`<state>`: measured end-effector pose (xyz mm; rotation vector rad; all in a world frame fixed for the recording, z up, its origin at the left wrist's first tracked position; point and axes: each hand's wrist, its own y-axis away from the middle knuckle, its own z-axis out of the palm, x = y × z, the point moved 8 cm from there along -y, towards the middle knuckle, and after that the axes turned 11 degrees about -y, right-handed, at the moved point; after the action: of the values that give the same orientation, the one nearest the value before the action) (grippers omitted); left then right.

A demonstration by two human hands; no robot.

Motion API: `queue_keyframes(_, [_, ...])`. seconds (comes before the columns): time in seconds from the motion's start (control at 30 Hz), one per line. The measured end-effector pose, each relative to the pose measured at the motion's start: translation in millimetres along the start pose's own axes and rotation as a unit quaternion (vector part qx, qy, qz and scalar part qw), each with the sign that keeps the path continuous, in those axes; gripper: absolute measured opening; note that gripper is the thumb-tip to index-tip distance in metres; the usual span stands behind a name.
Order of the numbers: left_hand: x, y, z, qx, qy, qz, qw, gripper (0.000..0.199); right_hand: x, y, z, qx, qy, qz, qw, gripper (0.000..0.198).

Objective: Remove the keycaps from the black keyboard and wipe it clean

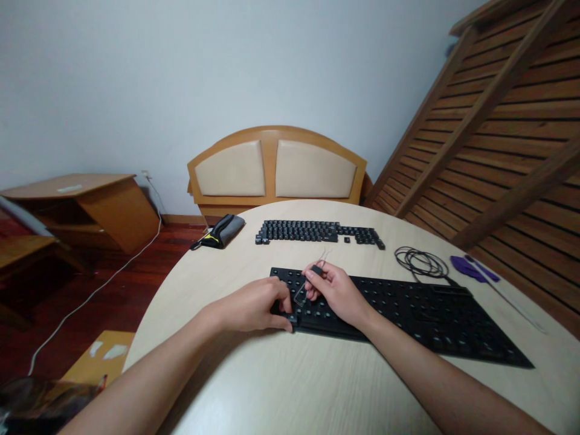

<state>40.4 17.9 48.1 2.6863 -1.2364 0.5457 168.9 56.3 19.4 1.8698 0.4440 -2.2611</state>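
A black keyboard [417,311] lies on the pale table, most of its keycaps off and its switches bare. My left hand [260,302] is at the keyboard's near left corner, thumb and bent fingers closed about a dark keycap [293,316]. Whether that keycap is seated or loose I cannot tell. Held in my right hand [338,289] is a wire keycap puller [317,270] with a black handle. Its wire loops stick out at both ends, one of them over the keyboard's left part. The fingers of this hand are curled round the handle.
Loose keycaps [299,231] stand in rows beyond the keyboard. A grey and black pouch [224,231] lies back left. To the right are a coiled cable [421,263], a purple cloth [469,267] and a thin white stick-like tool [507,298]. The table's edge [156,300] curves round on the left.
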Motion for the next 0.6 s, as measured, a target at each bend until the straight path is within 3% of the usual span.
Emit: queue_keyframes(0.6, [-2.4, 4.2, 1.5, -0.016, 0.003, -0.026, 1.000, 0.023, -3.1, 15.6, 18.5, -0.098, 0.116, -0.015, 0.988, 0.019])
